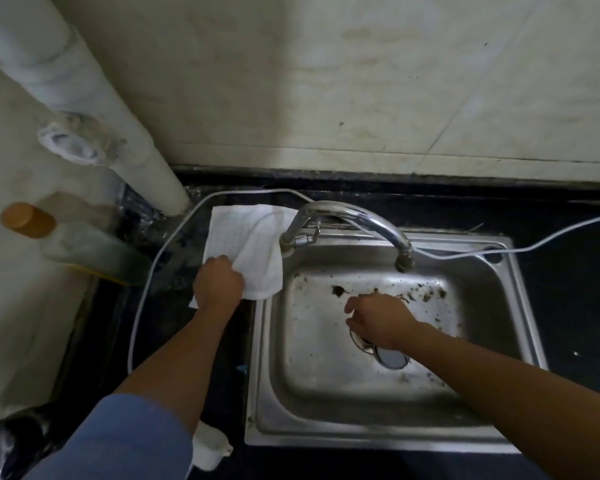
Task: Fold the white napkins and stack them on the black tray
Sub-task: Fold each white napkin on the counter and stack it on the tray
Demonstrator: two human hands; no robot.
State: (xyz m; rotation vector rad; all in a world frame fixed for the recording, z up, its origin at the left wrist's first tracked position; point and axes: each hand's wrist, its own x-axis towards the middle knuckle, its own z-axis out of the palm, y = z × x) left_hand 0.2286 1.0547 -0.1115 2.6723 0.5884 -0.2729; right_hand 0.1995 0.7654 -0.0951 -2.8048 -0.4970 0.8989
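Head view: looking down on a black counter (568, 271) with a steel sink (257, 375) set into it
Left hand (219, 284): fingers curled down and clamped on the near edge of the white napkin (246, 244), bunching it there
Right hand (378, 320): hovering above the basin, fingers loosely bent and apart, holding nothing
Napkin position: spread on the counter just left of the sink, far corner up against the base of the faucet (361, 216), near right corner lapping onto the sink rim
Black tray: not in view, so no stacking spot to judge from here
Risk, soiling: dark debris (426, 296) scattered across the basin; likely to stain the cloth if pulled right or allowed to slide over the rim
Risk, snagging: faucet base touching the far corner, probably enough to catch and skew a fold drawn toward the body
Risk, cable (137, 313): white lead running along the napkin's left side; easy to drag along with a careless lift
Risk, one-handed fold: uneven edges likely without the idle hand pinning the opposite corner
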